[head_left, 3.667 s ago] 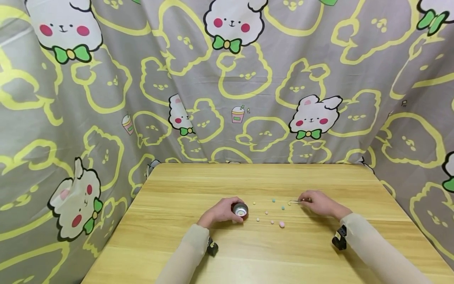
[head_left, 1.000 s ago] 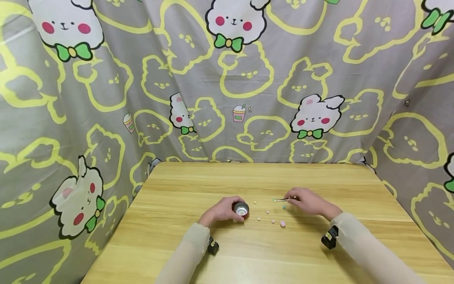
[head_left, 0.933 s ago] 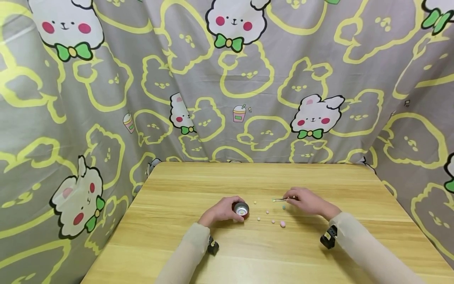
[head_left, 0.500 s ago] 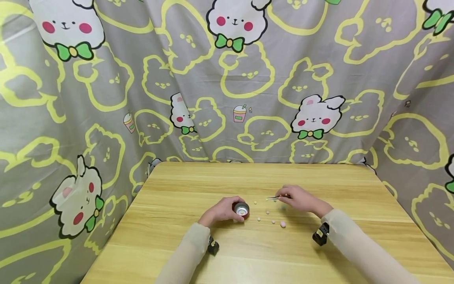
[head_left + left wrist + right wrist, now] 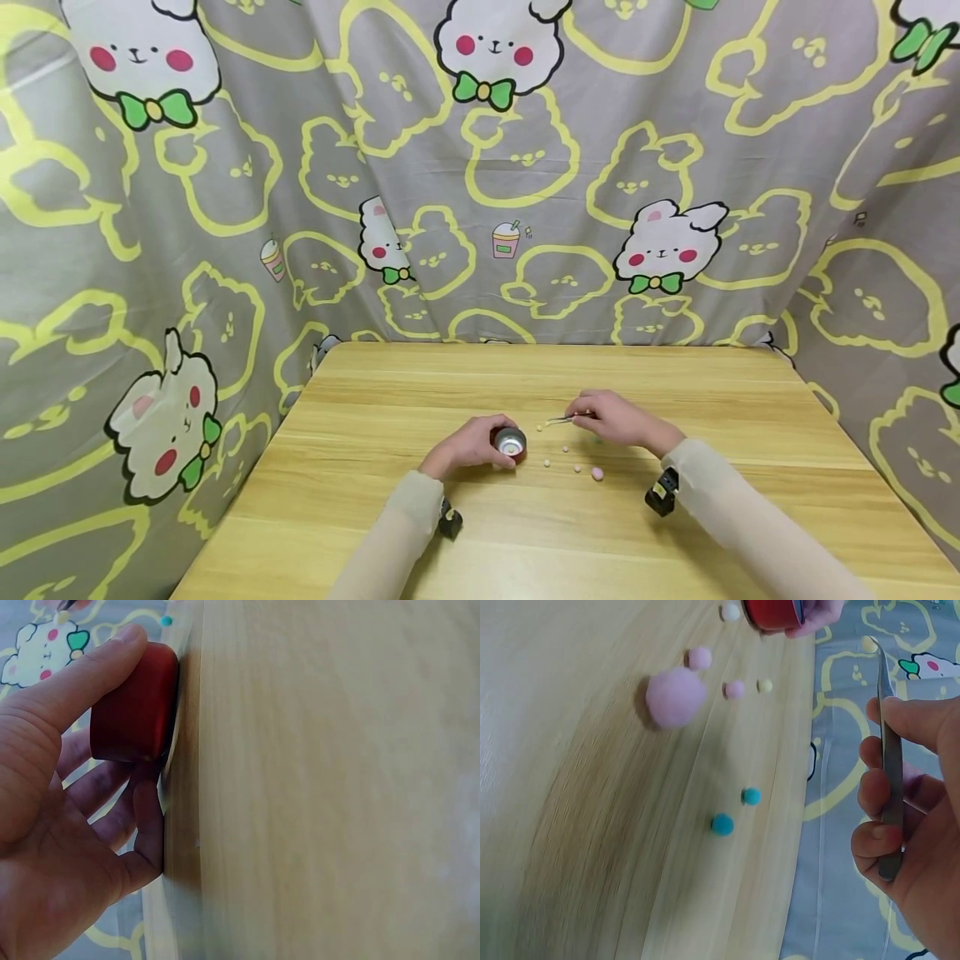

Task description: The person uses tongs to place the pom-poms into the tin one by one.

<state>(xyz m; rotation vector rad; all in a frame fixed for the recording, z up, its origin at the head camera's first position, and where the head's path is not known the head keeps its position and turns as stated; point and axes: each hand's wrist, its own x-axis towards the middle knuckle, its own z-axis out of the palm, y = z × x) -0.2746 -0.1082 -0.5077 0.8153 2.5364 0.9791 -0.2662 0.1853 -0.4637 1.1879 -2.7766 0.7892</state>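
My left hand grips the side of a small red tin, which stands on the table with its silvery inside facing up. A small pale pompom shows on its bottom in the head view. My right hand pinches metal tweezers between thumb and fingers. Their bent tips hold a small pale yellow pompom above the table, to the right of the tin. Another yellow pompom lies on the wood near those tips in the head view.
On the wooden table lie a larger pink pompom, two small pink pompoms, a white pompom and two teal pompoms. A cartoon-patterned curtain hangs behind the table and along its sides.
My right hand has lifted a yellow pompom with the tweezers and carried it left towards the tin, passing over the teal pompoms. My left hand has stayed at the tin.
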